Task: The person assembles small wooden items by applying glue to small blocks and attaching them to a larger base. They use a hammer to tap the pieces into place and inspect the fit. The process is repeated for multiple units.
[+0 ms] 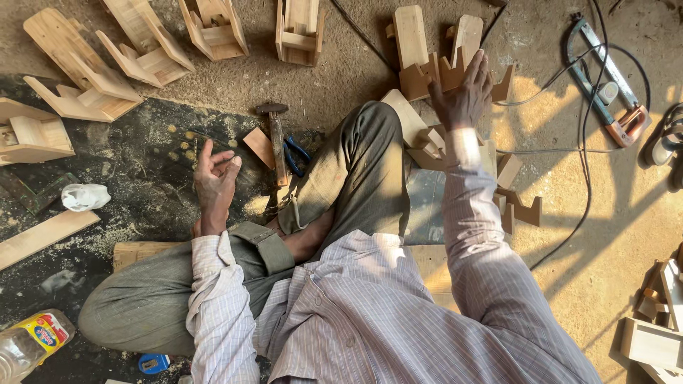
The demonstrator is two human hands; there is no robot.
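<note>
I sit cross-legged on the floor. My right hand (pixel 464 91) is stretched out, fingers apart, over a notched wooden piece (pixel 425 80) in a pile of similar pieces (pixel 427 142) by my knee; whether it touches the piece is unclear. My left hand (pixel 215 181) is raised, palm up with loosely curled fingers, and holds nothing I can see. Just beyond it lie a hammer (pixel 274 142), blue-handled pliers (pixel 296 155) and a small wood block (pixel 259 146).
Several finished wooden stands (pixel 107 64) line the far side. A hacksaw (pixel 605 78) and black cables (pixel 583 163) lie at the right. A plastic bottle (pixel 32 343), crumpled white paper (pixel 84 196) and a plank (pixel 43 238) are at the left. More wooden parts (pixel 658 320) are at the lower right.
</note>
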